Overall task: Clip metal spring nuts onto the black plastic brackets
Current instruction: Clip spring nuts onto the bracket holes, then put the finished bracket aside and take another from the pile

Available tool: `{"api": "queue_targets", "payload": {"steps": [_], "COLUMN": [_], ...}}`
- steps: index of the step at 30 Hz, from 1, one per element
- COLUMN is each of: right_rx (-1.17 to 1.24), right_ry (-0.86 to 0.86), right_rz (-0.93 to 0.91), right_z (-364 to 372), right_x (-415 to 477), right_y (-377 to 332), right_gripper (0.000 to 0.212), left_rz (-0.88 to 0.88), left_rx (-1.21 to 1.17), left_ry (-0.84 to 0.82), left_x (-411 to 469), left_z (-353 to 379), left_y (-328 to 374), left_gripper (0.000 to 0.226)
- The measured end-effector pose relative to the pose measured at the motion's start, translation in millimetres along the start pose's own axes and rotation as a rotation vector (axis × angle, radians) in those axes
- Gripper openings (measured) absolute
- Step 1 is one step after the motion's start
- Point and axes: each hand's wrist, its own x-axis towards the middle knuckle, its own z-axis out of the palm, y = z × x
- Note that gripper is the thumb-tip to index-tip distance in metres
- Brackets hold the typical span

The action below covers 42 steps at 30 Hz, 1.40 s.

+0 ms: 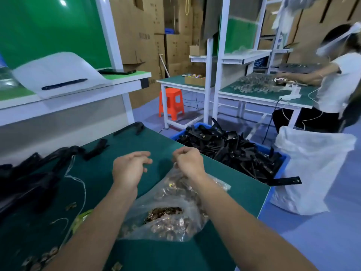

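Observation:
A clear plastic bag (168, 218) full of metal spring nuts lies on the green table (121, 149) between my forearms, its mouth open toward me. My right hand (188, 160) pinches the bag's far end, fingers curled. My left hand (130, 169) hovers beside it above the table with loosely bent fingers, holding nothing. Black plastic brackets (39, 169) are piled at the table's left. Loose spring nuts (42, 259) lie at the near left edge, one more (117, 266) near the front.
A blue bin (281, 155) heaped with black brackets (230, 151) stands right of the table, a white sack (310, 169) beside it. Thin string (78, 180) lies on the table. Another person (332, 83) works at a far bench. An orange stool (172, 103) stands behind.

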Motion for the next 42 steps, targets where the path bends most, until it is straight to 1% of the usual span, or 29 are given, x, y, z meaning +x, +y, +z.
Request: {"api": "queue_targets", "payload": {"steps": [4,8,12,17,21,22,25,27,29,30,31,32,33,34,35,36,37,39,41,42], "right_rx": [-0.109,-0.160,-0.229,-0.384,-0.501,-0.532,-0.629,-0.719,-0.771,-0.764,-0.752,-0.746,-0.760,-0.782,-0.807,-0.833,-0.860,-0.920,-0.979,-0.976], "right_ry": [-0.201,-0.418,-0.581,-0.785,-0.898,-0.934,-1.043,-1.104,-1.158,-1.168,-1.168,-1.152,-1.118,-1.068,-1.015,-0.972,-0.942,-0.903,-0.869,-0.853], "right_rz": [-0.160,-0.267,-0.301,-0.326,-0.355,-0.368,-0.425,-0.496,-0.546,-0.541,-0.532,-0.536,-0.562,-0.610,-0.659,-0.692,-0.704,-0.728,-0.765,-0.778], "right_z": [59.9,110.6,163.9,240.6,301.4,315.3,356.2,384.1,409.7,420.4,431.3,440.4,448.0,454.4,457.8,458.6,456.8,447.4,433.0,425.7], "right_x": [-36.0,-71.5,-102.1,-138.1,-161.9,-167.6,-186.6,-200.2,-215.9,-223.1,-230.8,-237.0,-242.0,-245.5,-246.8,-246.0,-243.5,-232.1,-215.8,-206.9], "right_y": [-21.4,-35.8,-44.8,-45.0,-36.5,-35.9,-40.9,-47.5,-46.8,-43.2,-37.4,-29.8,-21.8,-14.9,-10.6,-8.2,-7.4,-8.6,-9.1,-7.5], "right_gripper": [0.029,0.030,0.028,0.022,0.016,0.021,0.059,0.074,0.088,0.094,0.099,0.099,0.095,0.087,0.078,0.072,0.067,0.055,0.042,0.042], "left_rz": [-0.002,-0.033,-0.016,-0.073,-0.112,-0.114,-0.115,-0.071,-0.020,-0.004,-0.019,-0.060,-0.117,-0.180,-0.247,-0.308,-0.353,-0.412,-0.434,-0.422], "left_rx": [-0.002,-0.030,-0.036,0.027,0.119,0.145,0.258,0.364,0.503,0.577,0.647,0.697,0.721,0.709,0.680,0.662,0.674,0.781,0.867,0.859], "left_ry": [0.061,0.163,0.308,0.542,0.606,0.612,0.660,0.737,0.900,1.011,1.104,1.140,1.110,1.029,0.929,0.834,0.762,0.667,0.587,0.555], "left_x": [-3.8,-7.8,-12.6,-24.8,-51.0,-58.7,-78.5,-89.0,-99.5,-103.0,-105.1,-105.7,-105.0,-102.8,-98.7,-93.1,-86.7,-72.5,-59.8,-53.8], "left_z": [-50.8,-115.7,-194.8,-293.9,-363.2,-377.2,-409.4,-425.3,-437.5,-441.1,-445.1,-446.4,-446.7,-445.7,-443.6,-441.9,-439.7,-436.9,-433.0,-429.3], "left_y": [-1.3,-8.9,-18.8,-39.4,-52.4,-54.9,-62.6,-70.3,-80.1,-86.3,-93.4,-99.2,-103.7,-107.4,-110.1,-113.0,-115.1,-115.3,-112.6,-112.3], "left_gripper": [0.020,0.023,0.028,0.027,0.031,0.032,0.027,0.024,0.022,0.024,0.032,0.047,0.064,0.079,0.089,0.094,0.097,0.097,0.098,0.098]}}
